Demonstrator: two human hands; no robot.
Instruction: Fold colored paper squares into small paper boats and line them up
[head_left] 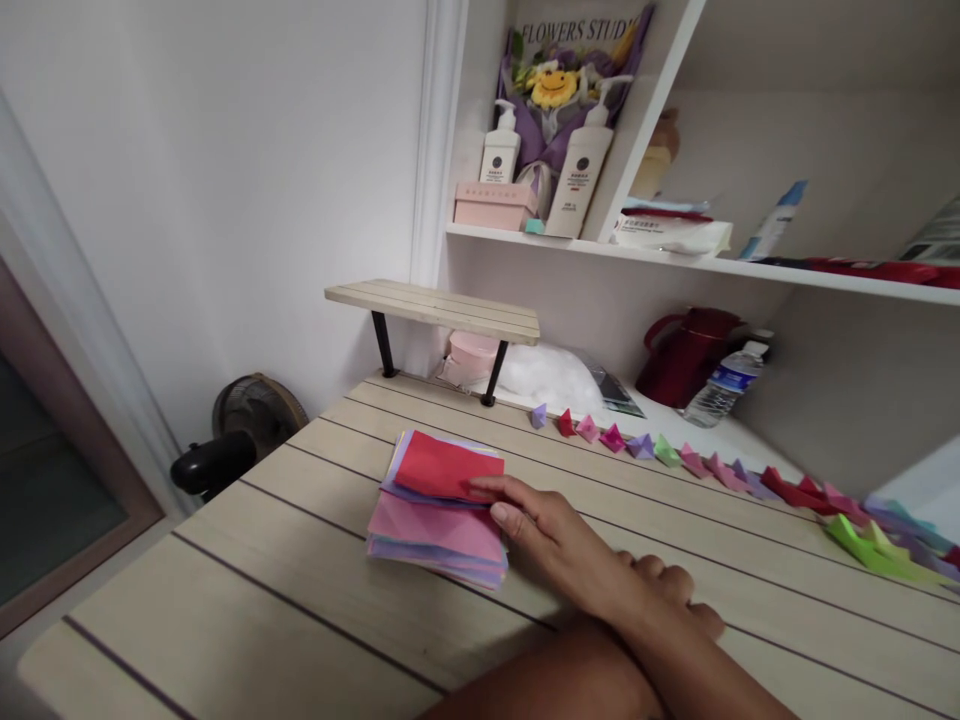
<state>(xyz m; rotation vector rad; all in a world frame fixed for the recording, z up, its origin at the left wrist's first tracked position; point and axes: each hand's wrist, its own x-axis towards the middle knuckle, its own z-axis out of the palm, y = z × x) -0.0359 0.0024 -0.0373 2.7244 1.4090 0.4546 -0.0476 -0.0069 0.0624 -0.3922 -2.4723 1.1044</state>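
Fingers (507, 486) of the right hand (559, 535) lie nearly straight, close together, over the right edge of a red rectangular paper sheet (445, 467), thumb just below; whether they pinch it I cannot tell. The sheet tops a fanned stack of pink and purple rectangular papers (436, 525) on the pale slatted wooden table (187, 620), between 6 and 7 o'clock from the view's centre. From the stack, the left hand (671, 585) lies between 3 and 4 o'clock, partly hidden by the crossed right forearm (671, 635), fingers curled. A row of multicoloured folded-paper boats (641, 447) runs from 2 to 3 o'clock; a small raised wooden shelf on black legs (427, 302) stands at 12.
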